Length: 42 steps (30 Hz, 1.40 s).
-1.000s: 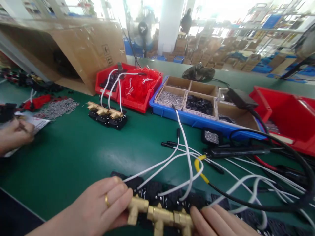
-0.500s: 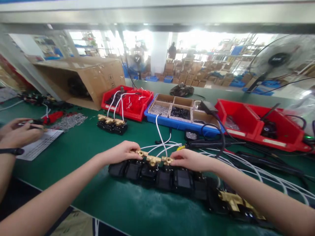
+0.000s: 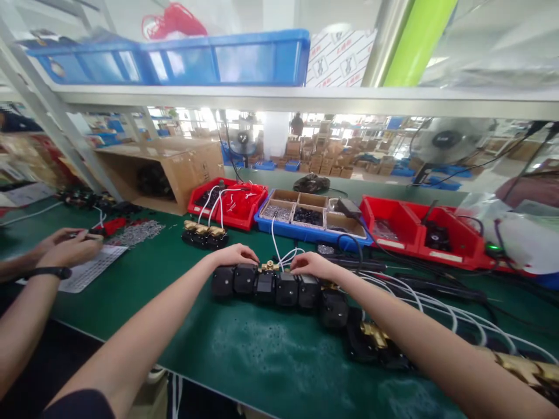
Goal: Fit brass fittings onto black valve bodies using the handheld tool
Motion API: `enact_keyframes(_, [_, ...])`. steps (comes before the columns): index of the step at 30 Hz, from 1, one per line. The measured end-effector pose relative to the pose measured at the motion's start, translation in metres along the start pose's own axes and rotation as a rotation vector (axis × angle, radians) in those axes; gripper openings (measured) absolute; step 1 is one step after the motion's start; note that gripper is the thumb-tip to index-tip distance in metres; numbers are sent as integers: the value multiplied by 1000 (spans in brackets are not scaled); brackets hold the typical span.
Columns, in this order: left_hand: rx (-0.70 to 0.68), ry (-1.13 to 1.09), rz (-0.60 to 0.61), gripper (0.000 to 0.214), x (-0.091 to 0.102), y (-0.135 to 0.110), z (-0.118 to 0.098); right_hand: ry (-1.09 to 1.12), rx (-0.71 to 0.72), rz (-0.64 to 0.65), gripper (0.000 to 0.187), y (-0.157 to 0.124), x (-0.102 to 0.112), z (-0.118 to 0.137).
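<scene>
A row of black box-shaped housings (image 3: 265, 287) with brass valve fittings (image 3: 269, 266) behind them lies on the green bench in front of me. My left hand (image 3: 236, 256) curls over the back of the row's left part, fingers bent down behind the housings. Farther right, my right hand (image 3: 311, 265) grips the back edge, fingertips beside the brass; the exact contact is hidden. White cables (image 3: 290, 254) rise from behind the row. Beneath my right forearm, another black housing (image 3: 334, 308) and a brass fitting (image 3: 374, 334) continue the line.
A smaller brass-and-black assembly (image 3: 204, 234) stands back left. Red bins (image 3: 227, 218), a blue divided tray (image 3: 312, 234) and more red bins (image 3: 419, 244) line the back. At left, a co-worker's hands (image 3: 72, 247) work above a printed sheet (image 3: 94, 269). A shelf (image 3: 279, 100) spans overhead.
The view has tilted up, showing blue bins on the shelf. The row has turned so its black faces show more and its brass less. Both my hands stay at its back edge.
</scene>
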<state>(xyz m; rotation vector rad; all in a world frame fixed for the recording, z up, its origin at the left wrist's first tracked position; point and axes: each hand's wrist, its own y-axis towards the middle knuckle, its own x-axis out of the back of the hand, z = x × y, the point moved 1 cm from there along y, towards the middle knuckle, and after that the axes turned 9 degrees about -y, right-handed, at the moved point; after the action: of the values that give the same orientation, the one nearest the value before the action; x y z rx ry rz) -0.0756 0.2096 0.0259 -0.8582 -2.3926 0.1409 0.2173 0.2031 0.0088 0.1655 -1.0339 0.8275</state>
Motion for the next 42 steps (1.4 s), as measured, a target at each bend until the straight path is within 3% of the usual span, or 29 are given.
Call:
enact_keyframes(3, [-12,4,2,53,0,9,2,-70,-29,-103,26,4,-1,3])
enact_keyframes(6, [-21,45,-80,55,7,1,-7,-131,-43,-196,25,-4,14,14])
enact_keyframes(9, [-72,122,-245,59,14,-27,-28,-171,-42,-346,21,-40,44,31])
enact_keyframes(11, [-139,177,-331,57,4,-50,-47,-181,-35,-425,18,-80,61,42])
enact_keyframes(13, [-228,219,-369,52,-21,-68,-69,-182,-63,-486,19,-126,68,52])
enact_keyframes(15, [-387,347,-408,47,-59,-78,-91,-176,-101,-508,24,-169,62,58])
enact_keyframes(18, [-535,506,-410,56,-123,-71,-119,-235,-121,-487,33,-215,32,59])
enact_keyframes(21, [-571,636,-398,74,-170,-47,-137,-460,-86,-528,66,-235,-5,47])
enact_keyframes(23, [-616,686,-352,86,-190,-32,-144,-567,-63,-567,74,-242,-21,34])
enact_keyframes(25, [-678,698,-295,89,-206,-22,-150,-592,-92,-617,59,-249,-28,20])
enact_keyframes(27, [-720,687,-281,79,-219,-15,-155,-582,-158,-671,45,-258,-26,8])
enact_keyframes(30, [-740,690,-301,55,-237,-1,-160,-583,-178,-643,54,-266,-22,0])
enact_keyframes(32, [-745,719,-276,35,-246,11,-164,-596,-142,-557,61,-262,-22,0])
enact_keyframes(35, [-689,723,-177,12,-246,28,-170,-589,-106,-443,44,-246,-20,1])
enact_keyframes(38, [-536,592,-34,17,-231,40,-180,-520,-84,-359,30,-232,-9,-1])
enact_keyframes(42, [-475,439,127,25,-205,61,-194,-348,-37,-235,31,-218,19,-14])
